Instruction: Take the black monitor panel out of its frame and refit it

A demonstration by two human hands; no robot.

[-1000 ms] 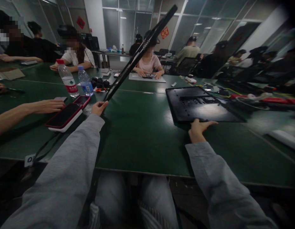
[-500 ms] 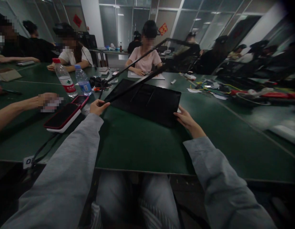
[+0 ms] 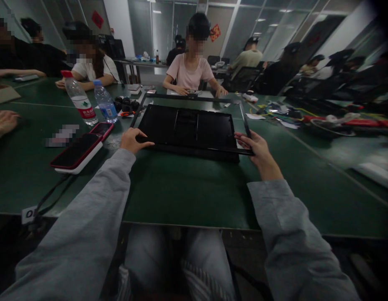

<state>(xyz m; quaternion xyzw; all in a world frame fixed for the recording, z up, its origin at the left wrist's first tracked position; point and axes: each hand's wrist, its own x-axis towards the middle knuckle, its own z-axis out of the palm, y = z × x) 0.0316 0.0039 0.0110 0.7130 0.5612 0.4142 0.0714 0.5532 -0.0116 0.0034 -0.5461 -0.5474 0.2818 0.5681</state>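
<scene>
A thin black rectangular frame with an open middle is held level in front of me, just above a flat black panel. My left hand is closed on the frame's near left corner, thumb along the near bar. At the near right corner, my right hand grips the frame, with fingers reaching under its side bar. Two raised ridges run across the middle of the panel, which lies on the green table. The panel's near edge shows below the frame.
To the left are a red-capped bottle, a blue-capped bottle and a phone on a white block. A co-worker in pink sits opposite. Cables and tools lie at the right. Another person's hand rests at far left.
The frame has come down from a steep tilt to level over the panel. My right hand has left the panel's edge and taken the frame's right corner. The co-worker's hand at left has drawn back.
</scene>
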